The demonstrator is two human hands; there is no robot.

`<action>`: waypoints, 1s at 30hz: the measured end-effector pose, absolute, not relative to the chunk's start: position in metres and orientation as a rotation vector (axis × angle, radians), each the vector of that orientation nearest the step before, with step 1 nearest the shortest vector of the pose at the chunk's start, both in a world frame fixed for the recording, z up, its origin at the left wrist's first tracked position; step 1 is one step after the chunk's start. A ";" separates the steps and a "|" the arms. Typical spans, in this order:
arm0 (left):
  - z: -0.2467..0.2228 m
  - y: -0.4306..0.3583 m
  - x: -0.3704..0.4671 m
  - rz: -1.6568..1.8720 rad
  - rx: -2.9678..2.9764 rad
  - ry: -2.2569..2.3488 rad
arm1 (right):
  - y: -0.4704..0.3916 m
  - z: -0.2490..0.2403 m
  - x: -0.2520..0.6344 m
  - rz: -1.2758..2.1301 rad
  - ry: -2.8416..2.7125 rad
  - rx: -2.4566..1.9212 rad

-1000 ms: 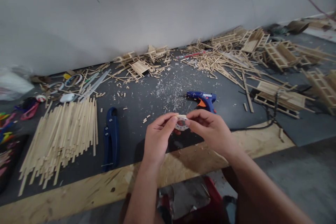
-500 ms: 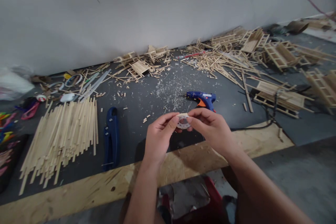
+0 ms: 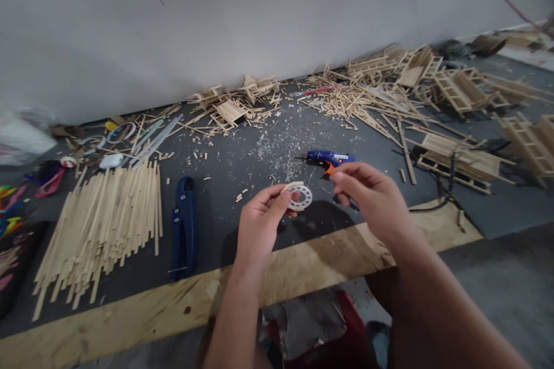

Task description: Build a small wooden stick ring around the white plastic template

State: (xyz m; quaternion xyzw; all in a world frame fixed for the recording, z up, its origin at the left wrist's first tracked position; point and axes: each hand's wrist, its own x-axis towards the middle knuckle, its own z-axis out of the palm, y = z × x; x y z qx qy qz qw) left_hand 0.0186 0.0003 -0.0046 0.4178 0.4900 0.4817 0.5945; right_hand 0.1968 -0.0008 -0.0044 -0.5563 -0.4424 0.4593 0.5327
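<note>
Between thumb and fingers, my left hand (image 3: 265, 216) holds a white ring with holes (image 3: 299, 198), and small wooden pieces show at its top and bottom edges. To its right, my right hand (image 3: 367, 193) is over the near end of the blue glue gun (image 3: 326, 157), partly hiding its handle and orange trigger. The right fingers are curled together; whether anything is between them is hidden. The glue gun lies on the dark table top, its nozzle pointing left.
Blue cutters (image 3: 184, 230) lie left of my hands, beside a spread of thin wooden sticks (image 3: 106, 225). Stick scraps and small wooden structures (image 3: 465, 158) cover the back and right. A black cable (image 3: 452, 176) runs at the right.
My right hand has let go of the white ring and moved right to the glue gun. My left hand still holds the ring, which now shows more of its face.
</note>
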 end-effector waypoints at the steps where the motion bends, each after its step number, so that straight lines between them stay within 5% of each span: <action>1: -0.004 0.001 0.018 1.116 0.965 1.143 | 0.001 -0.004 0.206 1.003 -1.029 -1.405; 9: -0.004 0.000 0.012 1.126 0.928 1.137 | 0.011 -0.011 0.244 1.245 -1.069 -1.785; 13: -0.004 0.000 0.012 1.134 0.913 1.137 | 0.019 -0.026 0.227 1.067 -1.060 -1.771; 30: -0.009 0.005 0.004 1.181 0.874 1.103 | -0.004 -0.002 0.207 1.479 -1.011 -1.242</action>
